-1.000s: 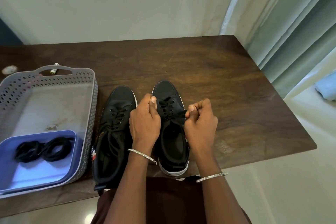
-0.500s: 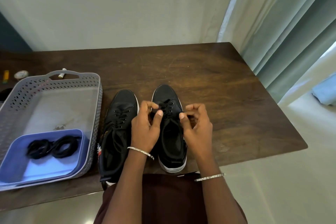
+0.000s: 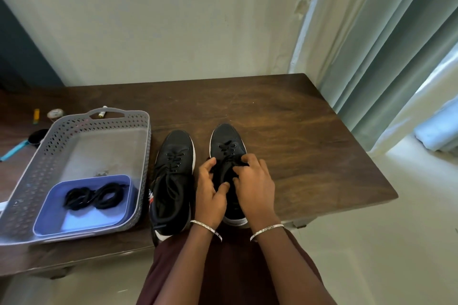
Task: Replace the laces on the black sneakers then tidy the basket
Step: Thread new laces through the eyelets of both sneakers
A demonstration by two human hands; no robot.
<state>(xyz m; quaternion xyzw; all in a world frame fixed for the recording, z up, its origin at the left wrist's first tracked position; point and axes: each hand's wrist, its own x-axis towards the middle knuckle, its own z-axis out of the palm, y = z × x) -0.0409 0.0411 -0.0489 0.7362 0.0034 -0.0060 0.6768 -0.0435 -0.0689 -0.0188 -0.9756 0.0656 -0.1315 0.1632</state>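
Head view: both hands work at the tongue of the black, white-soled right sneaker (image 3: 226,136), which stands toe-away on the dark brown wooden table (image 3: 297,146). The right hand (image 3: 256,186) has forefinger and thumb bent together on the sneaker's black lace (image 3: 226,148). The left hand (image 3: 209,193) curls its fingers at the opening's edge; whether they clamp anything I cannot tell. The matching left sneaker (image 3: 173,171) stands just beside. Coiled black spare laces (image 3: 96,196) lie in a blue plastic tray (image 3: 50,202) inside the grey perforated plastic basket (image 3: 138,116).
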